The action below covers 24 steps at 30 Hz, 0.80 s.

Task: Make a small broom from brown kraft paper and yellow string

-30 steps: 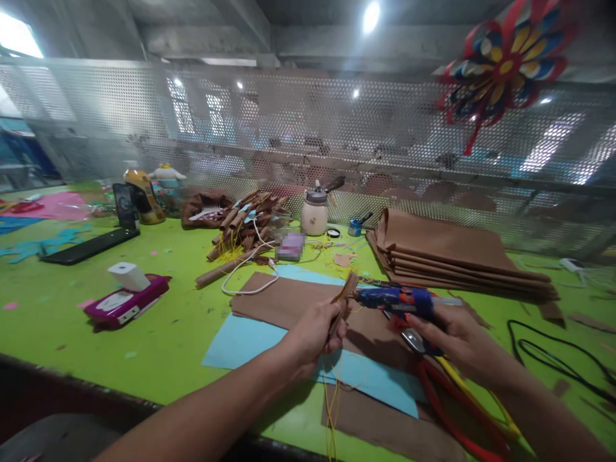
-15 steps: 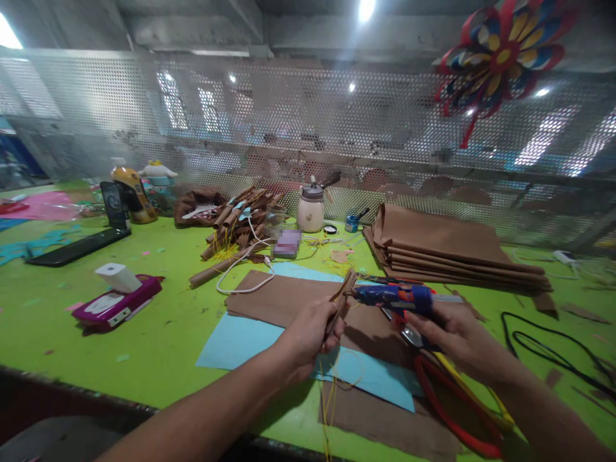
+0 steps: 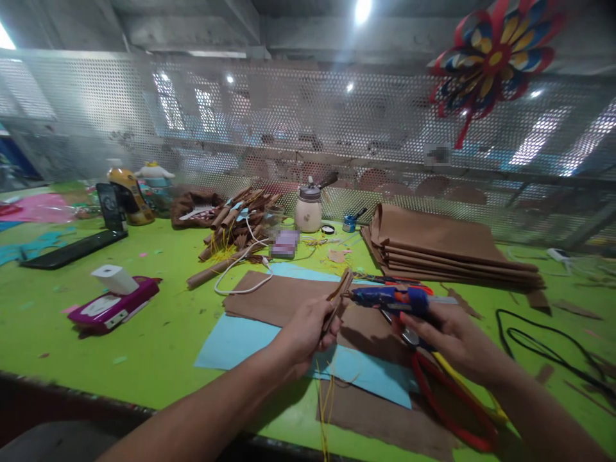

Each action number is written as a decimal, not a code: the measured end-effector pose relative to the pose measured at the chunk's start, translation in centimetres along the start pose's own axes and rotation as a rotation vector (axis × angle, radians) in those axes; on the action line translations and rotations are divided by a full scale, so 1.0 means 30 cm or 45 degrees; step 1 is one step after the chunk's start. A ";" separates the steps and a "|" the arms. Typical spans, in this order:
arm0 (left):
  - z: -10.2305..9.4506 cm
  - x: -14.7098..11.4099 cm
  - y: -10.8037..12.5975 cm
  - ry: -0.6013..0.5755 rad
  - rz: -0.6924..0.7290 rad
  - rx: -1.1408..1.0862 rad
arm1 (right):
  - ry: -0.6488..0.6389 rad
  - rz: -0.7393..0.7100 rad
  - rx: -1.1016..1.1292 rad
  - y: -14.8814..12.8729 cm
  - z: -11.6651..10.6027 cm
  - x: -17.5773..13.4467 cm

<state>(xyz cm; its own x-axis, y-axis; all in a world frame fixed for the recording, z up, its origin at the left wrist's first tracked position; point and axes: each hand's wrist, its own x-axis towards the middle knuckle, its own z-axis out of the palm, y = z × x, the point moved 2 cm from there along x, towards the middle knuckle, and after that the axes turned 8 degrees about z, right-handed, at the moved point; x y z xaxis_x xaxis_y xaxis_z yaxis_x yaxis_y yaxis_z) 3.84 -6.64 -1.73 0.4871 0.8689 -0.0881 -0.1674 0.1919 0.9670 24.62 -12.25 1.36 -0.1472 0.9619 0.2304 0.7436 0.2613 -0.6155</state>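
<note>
Left hand grips folded paper, right hand the glue gun (nozzle still against the paper); little has moved, so gluing probably continues.

The glue gun is blue, the held paper brown.

The glue gun looks plastic, the folded strip matt paper, the purple device glossy, the screen metal.
</note>
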 end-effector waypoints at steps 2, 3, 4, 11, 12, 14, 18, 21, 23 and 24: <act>0.001 -0.001 0.002 0.003 -0.008 0.000 | 0.059 -0.002 -0.021 0.005 -0.006 0.005; 0.001 -0.002 0.003 0.006 -0.011 0.002 | 0.082 0.001 -0.028 0.007 -0.008 0.007; 0.001 -0.003 0.003 0.005 -0.017 0.003 | 0.101 0.005 -0.028 0.009 -0.009 0.008; 0.001 -0.007 -0.003 -0.033 -0.033 0.004 | 0.092 0.111 0.054 0.012 -0.014 0.019; 0.002 -0.007 -0.003 -0.042 -0.033 0.003 | 0.093 0.120 0.050 0.014 -0.017 0.020; 0.003 -0.007 -0.002 -0.042 -0.032 0.003 | 0.104 0.128 0.030 0.019 -0.021 0.021; 0.005 -0.005 -0.002 -0.046 -0.030 0.002 | 0.122 0.147 -0.004 0.025 -0.027 0.022; 0.005 -0.005 -0.003 -0.046 -0.006 -0.001 | 0.145 0.154 -0.016 0.023 -0.029 0.022; 0.004 -0.005 -0.005 -0.041 -0.003 -0.008 | 0.152 0.146 -0.025 0.020 -0.027 0.022; 0.004 -0.005 -0.006 -0.039 -0.008 -0.011 | 0.150 0.138 -0.033 0.019 -0.026 0.022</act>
<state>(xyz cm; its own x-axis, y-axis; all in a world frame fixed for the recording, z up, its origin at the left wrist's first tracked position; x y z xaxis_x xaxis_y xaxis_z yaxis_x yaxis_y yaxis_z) 3.90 -6.85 -1.88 0.5143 0.8532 -0.0866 -0.1718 0.2014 0.9643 25.46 -11.53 1.75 0.0111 0.9679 0.2512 0.7676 0.1528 -0.6225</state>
